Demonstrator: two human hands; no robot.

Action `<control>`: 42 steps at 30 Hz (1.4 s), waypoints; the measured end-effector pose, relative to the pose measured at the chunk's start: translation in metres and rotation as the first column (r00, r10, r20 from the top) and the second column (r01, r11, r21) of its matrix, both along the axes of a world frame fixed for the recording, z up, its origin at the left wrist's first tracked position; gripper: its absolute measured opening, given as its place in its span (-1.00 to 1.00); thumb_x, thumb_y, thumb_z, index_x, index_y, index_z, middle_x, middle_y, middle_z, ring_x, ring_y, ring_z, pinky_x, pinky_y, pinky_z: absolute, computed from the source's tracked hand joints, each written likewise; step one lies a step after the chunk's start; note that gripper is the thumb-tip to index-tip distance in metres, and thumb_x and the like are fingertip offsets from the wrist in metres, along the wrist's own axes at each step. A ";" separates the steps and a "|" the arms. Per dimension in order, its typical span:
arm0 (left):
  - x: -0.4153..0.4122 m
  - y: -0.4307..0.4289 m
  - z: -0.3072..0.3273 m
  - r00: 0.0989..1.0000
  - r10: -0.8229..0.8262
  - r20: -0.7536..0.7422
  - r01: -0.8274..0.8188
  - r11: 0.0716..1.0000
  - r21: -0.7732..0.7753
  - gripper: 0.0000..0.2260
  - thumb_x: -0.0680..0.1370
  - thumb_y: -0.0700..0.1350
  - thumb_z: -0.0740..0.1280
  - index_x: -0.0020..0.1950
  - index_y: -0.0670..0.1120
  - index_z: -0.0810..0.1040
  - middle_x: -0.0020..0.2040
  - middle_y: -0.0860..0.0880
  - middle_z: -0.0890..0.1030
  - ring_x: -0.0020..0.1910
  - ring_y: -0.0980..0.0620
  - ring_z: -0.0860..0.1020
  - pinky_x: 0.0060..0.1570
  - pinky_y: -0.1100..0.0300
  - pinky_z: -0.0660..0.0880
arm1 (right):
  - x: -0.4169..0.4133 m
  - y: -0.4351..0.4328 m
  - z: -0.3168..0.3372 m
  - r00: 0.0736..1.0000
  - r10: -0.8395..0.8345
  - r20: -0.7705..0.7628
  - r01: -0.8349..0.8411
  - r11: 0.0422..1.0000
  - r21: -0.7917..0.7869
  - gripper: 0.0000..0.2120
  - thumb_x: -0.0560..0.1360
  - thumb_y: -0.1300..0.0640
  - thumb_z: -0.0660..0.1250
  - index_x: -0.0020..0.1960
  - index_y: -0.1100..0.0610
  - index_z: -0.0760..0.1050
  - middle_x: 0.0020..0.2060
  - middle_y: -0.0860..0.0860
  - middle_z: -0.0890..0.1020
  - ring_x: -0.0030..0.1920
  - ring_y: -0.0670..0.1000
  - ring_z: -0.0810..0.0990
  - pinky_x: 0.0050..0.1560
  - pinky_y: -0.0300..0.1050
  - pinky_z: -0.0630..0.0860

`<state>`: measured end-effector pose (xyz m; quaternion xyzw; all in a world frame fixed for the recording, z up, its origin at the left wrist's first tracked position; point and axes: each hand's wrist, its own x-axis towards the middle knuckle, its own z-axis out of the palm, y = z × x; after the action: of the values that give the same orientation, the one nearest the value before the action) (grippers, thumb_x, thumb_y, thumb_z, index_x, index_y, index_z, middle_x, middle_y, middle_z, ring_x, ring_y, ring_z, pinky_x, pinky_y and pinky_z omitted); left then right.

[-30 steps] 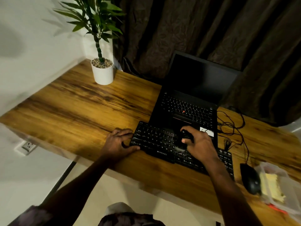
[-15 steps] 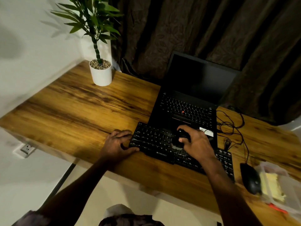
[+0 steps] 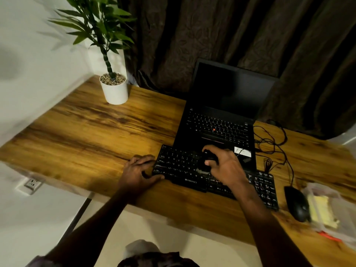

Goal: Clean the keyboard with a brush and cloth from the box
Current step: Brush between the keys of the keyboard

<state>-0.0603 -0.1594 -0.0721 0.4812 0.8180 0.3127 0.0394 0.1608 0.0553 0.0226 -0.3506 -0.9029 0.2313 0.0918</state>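
Observation:
A black external keyboard (image 3: 179,166) lies on the wooden desk (image 3: 96,135), in front of an open laptop. My right hand (image 3: 225,166) grips a small black brush (image 3: 207,160) whose pale bristles press on the middle keys. My left hand (image 3: 138,170) sits at the keyboard's left end, thumb against its front edge and curled fingers at its side. A clear plastic box (image 3: 331,209) with a yellow cloth (image 3: 321,211) inside stands at the desk's right end.
The black laptop (image 3: 221,120) stands open behind the keyboard, with its screen dark. A black mouse (image 3: 297,203) lies beside the box, with tangled cables (image 3: 273,143) behind it. A potted plant (image 3: 113,87) stands at the back left. Dark curtains hang behind the desk.
My right hand has drawn the brush slightly leftward and back along the keys. My left hand stays at the keyboard's left end. The camera has shifted a little.

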 end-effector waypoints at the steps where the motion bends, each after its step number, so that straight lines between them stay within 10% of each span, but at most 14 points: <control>1: 0.000 0.000 0.000 1.000 -0.001 0.001 0.001 1.000 -0.003 -0.27 0.34 0.56 0.17 0.25 0.08 0.62 0.32 0.17 0.54 0.24 0.02 0.41 0.23 0.03 0.37 | 0.002 0.001 0.001 1.000 -0.015 0.012 0.015 1.000 0.002 -0.52 0.53 0.06 0.42 0.32 -0.33 0.36 0.05 0.10 0.58 -0.10 0.04 0.62 -0.07 0.02 0.68; 6: 0.000 0.000 0.000 1.000 0.000 -0.004 0.000 0.999 0.039 -0.37 0.36 0.46 0.30 0.21 0.06 0.65 0.29 0.14 0.57 0.21 0.02 0.45 0.21 0.02 0.44 | -0.021 -0.020 0.002 0.996 0.055 -0.069 -0.057 0.998 -0.032 -0.52 0.54 0.15 0.41 0.32 -0.29 0.40 0.06 0.05 0.60 -0.32 -0.16 0.49 -0.26 -0.22 0.58; 10: 0.000 -0.001 0.000 1.000 -0.016 -0.015 0.017 0.998 0.068 -0.38 0.37 0.44 0.32 0.21 0.03 0.65 0.29 0.10 0.58 0.18 -0.01 0.47 0.18 0.00 0.47 | -0.046 -0.036 0.007 0.994 0.063 -0.088 -0.072 0.991 -0.109 -0.58 0.55 0.08 0.40 0.27 -0.33 0.41 0.08 0.01 0.51 0.00 0.01 0.57 0.06 0.01 0.62; 15: -0.002 0.001 -0.005 1.000 0.000 0.018 -0.001 0.999 0.051 -0.38 0.37 0.46 0.33 0.23 0.07 0.63 0.30 0.15 0.56 0.16 -0.02 0.48 0.18 -0.05 0.46 | -0.024 -0.019 0.011 0.994 0.055 -0.090 -0.060 0.997 -0.051 -0.56 0.53 0.20 0.41 0.26 -0.26 0.47 -0.03 0.04 0.55 -0.33 -0.17 0.47 -0.30 -0.22 0.53; 23: -0.002 -0.002 -0.004 0.995 0.027 0.099 -0.013 0.990 -0.140 -0.18 0.32 0.62 0.07 0.42 0.19 0.46 0.43 0.16 0.43 0.44 -0.07 0.27 0.43 -0.02 0.17 | -0.044 -0.040 0.004 0.999 -0.003 -0.054 -0.001 0.997 -0.074 -0.54 0.54 0.09 0.40 0.28 -0.35 0.38 0.06 0.05 0.50 0.03 0.12 0.57 0.12 0.09 0.60; 42: -0.005 0.000 -0.013 0.996 -0.060 -0.062 0.063 0.997 0.037 -0.49 0.43 0.41 0.21 0.12 0.10 0.64 0.26 0.13 0.57 0.07 -0.12 0.53 -0.01 -0.03 0.43 | -0.082 -0.067 -0.006 0.991 -0.026 -0.131 0.021 0.999 -0.043 -0.60 0.53 0.08 0.39 0.28 -0.26 0.44 -0.02 -0.02 0.63 -0.05 0.03 0.58 0.03 0.04 0.60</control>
<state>-0.0650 -0.1595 -0.0850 0.5162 0.7973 0.3124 0.0145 0.0792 -0.0118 0.0163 -0.3470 -0.8856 0.2716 0.1465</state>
